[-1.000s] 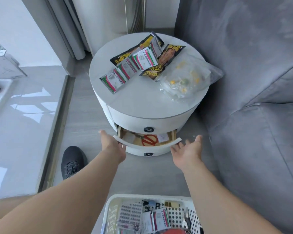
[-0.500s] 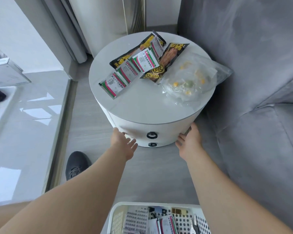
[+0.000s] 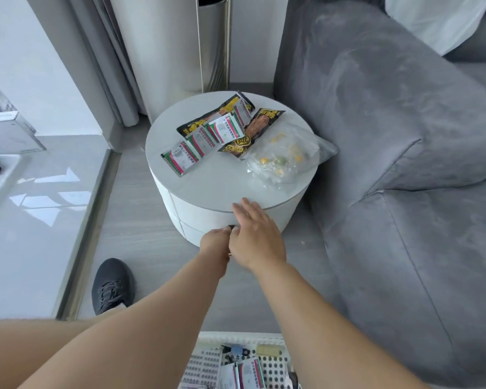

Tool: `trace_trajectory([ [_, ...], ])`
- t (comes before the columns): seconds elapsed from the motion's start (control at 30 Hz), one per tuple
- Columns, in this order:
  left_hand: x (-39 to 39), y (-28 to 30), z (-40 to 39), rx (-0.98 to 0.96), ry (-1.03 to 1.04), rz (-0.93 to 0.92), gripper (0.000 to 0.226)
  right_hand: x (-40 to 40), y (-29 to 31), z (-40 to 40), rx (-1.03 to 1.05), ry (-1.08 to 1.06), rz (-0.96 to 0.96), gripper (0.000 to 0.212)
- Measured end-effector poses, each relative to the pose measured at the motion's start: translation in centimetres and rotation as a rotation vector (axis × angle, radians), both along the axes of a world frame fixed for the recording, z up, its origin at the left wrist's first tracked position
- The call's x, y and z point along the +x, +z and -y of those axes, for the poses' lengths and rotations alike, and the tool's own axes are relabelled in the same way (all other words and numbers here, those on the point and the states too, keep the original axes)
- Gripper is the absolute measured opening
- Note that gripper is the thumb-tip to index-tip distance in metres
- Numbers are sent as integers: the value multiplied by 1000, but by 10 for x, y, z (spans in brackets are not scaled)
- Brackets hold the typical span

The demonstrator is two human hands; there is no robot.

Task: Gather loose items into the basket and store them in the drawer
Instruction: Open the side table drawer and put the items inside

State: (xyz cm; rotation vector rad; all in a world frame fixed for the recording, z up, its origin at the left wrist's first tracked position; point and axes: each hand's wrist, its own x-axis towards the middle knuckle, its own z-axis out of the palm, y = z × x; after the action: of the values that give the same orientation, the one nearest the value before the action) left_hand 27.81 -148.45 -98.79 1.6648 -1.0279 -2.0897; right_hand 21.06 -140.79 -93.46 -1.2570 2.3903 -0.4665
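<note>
The round white side table [image 3: 208,189] stands beside the sofa with both drawers shut. On its top lie several red-and-green sachets [image 3: 192,146], two black snack packs [image 3: 260,127] and a clear plastic bag of small items [image 3: 285,155]. My left hand [image 3: 215,242] is at the table's front, its fingers curled at a dark drawer knob [image 3: 232,226] and partly hidden by my right hand. My right hand [image 3: 254,234] is just to the right of it, overlapping it, with its fingers straight and pointing at the table's front edge. The white perforated basket [image 3: 237,336] with several items sits at the bottom edge.
A grey sofa [image 3: 404,178] fills the right side, close to the table. A tall white column [image 3: 169,51] stands behind the table. My dark shoe [image 3: 111,284] rests on the grey floor at the left, beside a raised glossy platform [image 3: 34,220].
The open drawer was pushed shut by both hands. Since then both hands have come together at the middle of the table's front, and the view has pulled back.
</note>
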Motion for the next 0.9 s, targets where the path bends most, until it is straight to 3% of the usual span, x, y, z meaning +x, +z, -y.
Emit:
trace_trajectory([
  [0.13, 20, 12, -8, -177, -255, 259, 15, -11, 18, 8, 131, 32, 114, 60],
  [0.27, 54, 24, -30, -157, -414, 406, 12, -15, 34, 15, 289, 99, 144, 66],
  [0.33, 71, 28, -37, -390, -383, 517, 18, -17, 45, 18, 345, 129, 168, 70],
  [0.43, 84, 41, -46, -930, -286, 651, 20, -19, 51, 20, 376, 151, 155, 71],
  [0.53, 85, 49, -42, -1266, -556, 683, 29, -12, 51, 15, 390, 159, 116, 70],
  [0.6, 84, 54, -35, -1238, -867, 758, 46, -9, 50, 14, 395, 146, 79, 70],
  [0.67, 84, 64, -28, -1229, -1045, 820, 50, -5, 50, 15, 412, 132, 73, 71],
  [0.9, 85, 79, -32, -991, -1165, 808, 76, 5, 56, 14, 396, 75, 52, 70],
])
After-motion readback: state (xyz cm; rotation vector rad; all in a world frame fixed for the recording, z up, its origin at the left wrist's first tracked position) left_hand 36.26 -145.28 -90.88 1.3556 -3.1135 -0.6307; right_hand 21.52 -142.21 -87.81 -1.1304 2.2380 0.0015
